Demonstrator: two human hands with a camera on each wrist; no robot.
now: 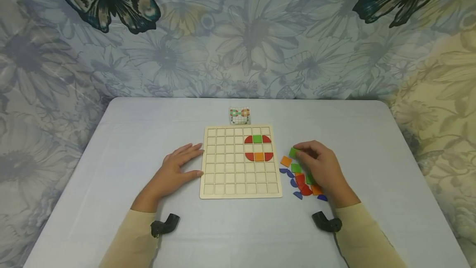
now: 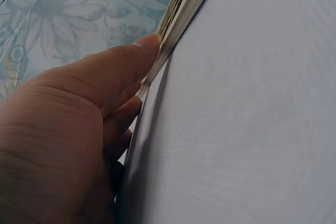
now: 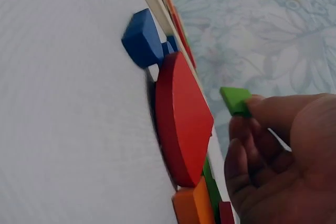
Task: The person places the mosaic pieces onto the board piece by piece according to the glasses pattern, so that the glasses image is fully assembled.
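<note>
A wooden grid board [image 1: 221,177] lies on the table, with red quarter-circle pieces [image 1: 248,139], a green square [image 1: 257,139] and an orange square [image 1: 259,157] set in its cells at the upper right. My left hand [image 1: 172,173] rests by the board's left edge, fingers extended and touching it, as the left wrist view also shows. To the board's right, my right hand [image 1: 322,166] pinches a green square tile [image 3: 236,99] between thumb and fingers. Below that hand lie loose pieces: an orange square [image 1: 286,161], a green square [image 1: 296,168], red pieces [image 1: 306,190] and blue pieces [image 1: 298,195].
Behind the board's top edge lies a small pattern card [image 1: 239,115] with a coloured grid picture. A white cloth covers the table [image 1: 167,119]. Patterned fabric [image 1: 256,53] with flowers and butterflies hangs behind it.
</note>
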